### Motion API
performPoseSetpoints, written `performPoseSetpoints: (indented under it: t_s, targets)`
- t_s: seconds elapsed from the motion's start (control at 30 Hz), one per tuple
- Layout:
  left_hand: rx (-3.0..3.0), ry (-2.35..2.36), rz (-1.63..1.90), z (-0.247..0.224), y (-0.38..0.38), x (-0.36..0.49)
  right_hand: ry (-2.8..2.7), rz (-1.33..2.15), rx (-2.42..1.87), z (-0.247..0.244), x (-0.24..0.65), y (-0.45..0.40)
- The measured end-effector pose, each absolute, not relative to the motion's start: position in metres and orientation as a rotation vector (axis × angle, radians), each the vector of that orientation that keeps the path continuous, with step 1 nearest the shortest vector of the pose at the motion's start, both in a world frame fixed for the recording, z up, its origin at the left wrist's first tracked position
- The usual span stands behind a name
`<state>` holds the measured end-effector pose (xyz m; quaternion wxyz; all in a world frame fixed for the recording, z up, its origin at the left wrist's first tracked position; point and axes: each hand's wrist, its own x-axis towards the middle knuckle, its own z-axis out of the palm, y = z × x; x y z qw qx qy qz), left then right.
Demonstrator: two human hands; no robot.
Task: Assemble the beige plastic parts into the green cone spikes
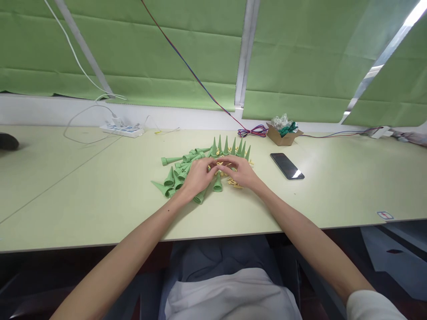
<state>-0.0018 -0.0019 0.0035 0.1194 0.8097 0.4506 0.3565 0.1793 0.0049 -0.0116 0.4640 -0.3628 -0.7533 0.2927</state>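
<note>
My left hand (200,176) and my right hand (243,172) meet over the middle of a pile of plastic parts, fingers curled and fingertips close together. A small yellow plastic piece (219,163) with a ring-like end shows between the fingertips; which hand grips it, I cannot tell. Hollow green plastic spikes (169,178) lie heaped around and left of my left hand. One green spike (218,183) lies below the fingertips, its open end toward me. Behind my hands, several green spikes (233,146) stand upright in a row. Loose yellow pieces (235,182) lie under my right hand.
A black phone (287,166) lies right of my hands. Behind it is a small cardboard box (282,136) with plastic wrapping, beside coiled red and blue wire (253,131). A white power strip (122,129) stands at the back left. The table's front edge (220,237) runs below my forearms.
</note>
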Motion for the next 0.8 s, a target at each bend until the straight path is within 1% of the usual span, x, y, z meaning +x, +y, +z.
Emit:
performPoseSetpoints:
  t_s: [0.6,0.7,0.8]
  targets:
    - [2.418,1.316,1.015,0.000,0.002,-0.001,-1.700,0.837,-0.844,-0.023,0.179,0.015]
    - [2.446,1.318,1.003,0.000,0.002,-0.001,-1.720,0.820,-0.871,-0.024,0.180,0.016]
    - [2.466,1.326,0.989,0.001,0.002,-0.001,-1.767,0.724,-0.926,-0.021,0.180,0.013]
